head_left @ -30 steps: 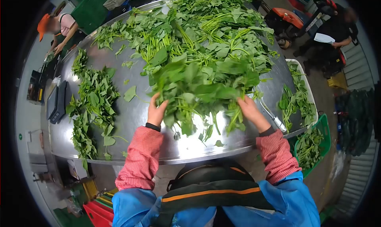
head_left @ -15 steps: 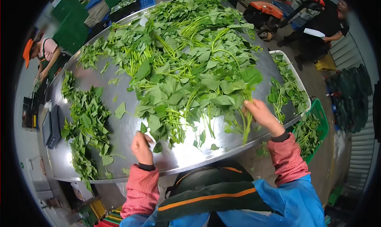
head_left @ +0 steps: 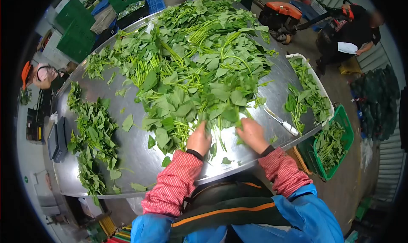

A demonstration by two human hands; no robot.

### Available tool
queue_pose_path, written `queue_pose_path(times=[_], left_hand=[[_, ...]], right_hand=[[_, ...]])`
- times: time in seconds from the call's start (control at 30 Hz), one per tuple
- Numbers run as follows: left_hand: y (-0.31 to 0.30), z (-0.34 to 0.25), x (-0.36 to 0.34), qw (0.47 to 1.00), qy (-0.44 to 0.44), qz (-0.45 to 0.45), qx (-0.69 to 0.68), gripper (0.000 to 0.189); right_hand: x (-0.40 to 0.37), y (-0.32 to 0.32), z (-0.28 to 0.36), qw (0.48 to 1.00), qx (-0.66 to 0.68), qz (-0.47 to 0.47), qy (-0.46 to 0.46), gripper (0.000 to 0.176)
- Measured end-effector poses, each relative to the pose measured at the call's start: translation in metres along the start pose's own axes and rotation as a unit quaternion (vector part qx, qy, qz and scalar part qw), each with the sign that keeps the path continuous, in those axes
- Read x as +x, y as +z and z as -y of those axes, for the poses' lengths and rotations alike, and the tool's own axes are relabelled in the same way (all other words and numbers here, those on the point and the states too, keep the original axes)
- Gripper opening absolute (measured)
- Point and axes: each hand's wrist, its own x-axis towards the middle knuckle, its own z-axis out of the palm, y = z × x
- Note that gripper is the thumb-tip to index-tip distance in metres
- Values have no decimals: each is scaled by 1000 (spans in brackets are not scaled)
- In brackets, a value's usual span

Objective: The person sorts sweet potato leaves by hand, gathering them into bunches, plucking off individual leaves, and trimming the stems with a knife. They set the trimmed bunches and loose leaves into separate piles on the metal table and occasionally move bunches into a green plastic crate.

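Long-stemmed leafy greens (head_left: 178,85) lie heaped across the metal table (head_left: 131,145). At the near side of the heap, my left hand (head_left: 199,139) is closed around stems. To its right, my right hand (head_left: 253,134) curls its fingers on the stems and leaves of the same clump, though its fingertips are partly hidden by foliage. A few loose stems hang between the two hands. On the table right of my right hand lies a knife (head_left: 290,127) with a white handle.
A separate row of greens (head_left: 93,136) lies at the left, beside a dark scale (head_left: 57,139). To the right are a white tub (head_left: 316,79) and a green crate (head_left: 350,134) holding greens. One person (head_left: 40,75) is far left; another (head_left: 355,36) holds paper near a pallet jack (head_left: 280,15).
My right hand has let go of its bunch and moved left onto the heap. My left hand has moved right to the stems. The knife is now visible on the table.
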Motion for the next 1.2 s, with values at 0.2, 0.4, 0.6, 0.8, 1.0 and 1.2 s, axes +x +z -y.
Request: queue_pose_path(times=[0.2, 0.4, 0.6, 0.8, 1.0, 1.2], left_hand=[[-24, -1, -24, 830, -201, 84, -513, 35], [-10, -1, -47, 838, -217, 68, -496, 32], [-13, -28, -44, 840, -199, 66, -501, 26], [-20, -73, -27, 859, -82, 89, -498, 25], [-1, -74, -18, 790, -162, 125, -578, 19], [-16, -60, -20, 628, -232, -9, -743, 12]], right_hand=[[-8, -74, -8, 802, 565, 114, 157, 26], [-26, -49, -50, 777, 577, 71, 242, 25], [-35, -67, -29, 786, 586, 116, 159, 30], [-41, -64, -1, 767, 600, 211, 77, 36], [-47, -31, 18, 929, 349, 125, -10, 25], [-39, -56, -10, 812, 545, -175, 111, 20]])
